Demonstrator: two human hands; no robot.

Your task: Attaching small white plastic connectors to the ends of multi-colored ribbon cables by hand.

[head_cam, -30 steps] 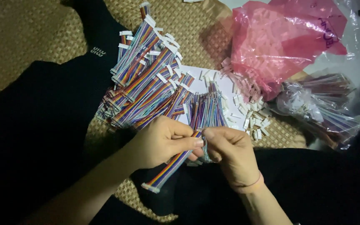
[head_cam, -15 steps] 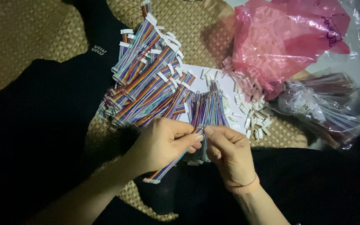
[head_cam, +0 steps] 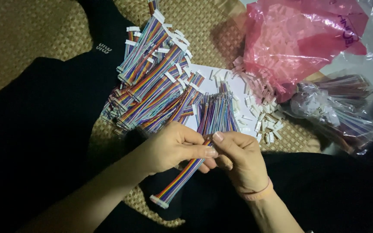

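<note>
My left hand [head_cam: 173, 148] and my right hand [head_cam: 237, 155] meet at the middle, both pinching one rainbow ribbon cable [head_cam: 181, 177]. The cable runs down to the left and ends in a white connector near my lap. Its upper end is hidden between my fingertips. Just beyond my hands lies a small bunch of cables with bare ends [head_cam: 216, 114] on a white sheet [head_cam: 211, 85]. A large pile of finished rainbow cables with white connectors [head_cam: 152, 82] spreads out behind my left hand.
A pink plastic bag of white connectors [head_cam: 298, 41] lies at the back right, with loose white connectors [head_cam: 262, 116] spilled below it. A clear bag of more cables [head_cam: 342, 110] sits at the right. Black cloth [head_cam: 35, 129] covers the woven mat [head_cam: 18, 30].
My hands have stayed together on the cable, shifting only slightly; my fingertips have worked along its upper end. The piles and bags have not moved.
</note>
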